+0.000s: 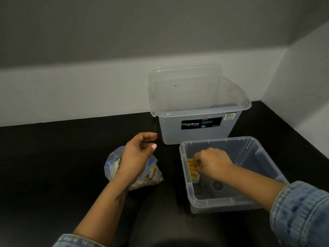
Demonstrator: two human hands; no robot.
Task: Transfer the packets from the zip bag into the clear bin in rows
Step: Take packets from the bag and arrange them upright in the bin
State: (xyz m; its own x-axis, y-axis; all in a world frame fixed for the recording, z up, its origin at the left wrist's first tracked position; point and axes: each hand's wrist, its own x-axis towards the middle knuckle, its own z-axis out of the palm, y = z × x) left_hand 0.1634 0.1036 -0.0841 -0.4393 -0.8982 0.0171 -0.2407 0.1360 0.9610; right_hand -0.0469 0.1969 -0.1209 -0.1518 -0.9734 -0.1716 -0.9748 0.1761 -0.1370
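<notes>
Hands: right (pixel 211 163) pinches yellow packets (pixel 192 167) inside one clear bin (pixel 220 205); left (pixel 140 154) hovers loosely curled over one zip bag (pixel 153 175).

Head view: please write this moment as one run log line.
right hand: placing yellow packets at left wall of clear bin | left hand: above zip bag, holding nothing | step: filling row

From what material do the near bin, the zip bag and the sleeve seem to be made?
Near bin: rigid clear plastic, glossy; its floor shows through the walls. Zip bag: thin clear plastic film, crinkled and shiny, the packets visible inside. Sleeve: woven blue cloth with faded patches, probably denim.
</notes>
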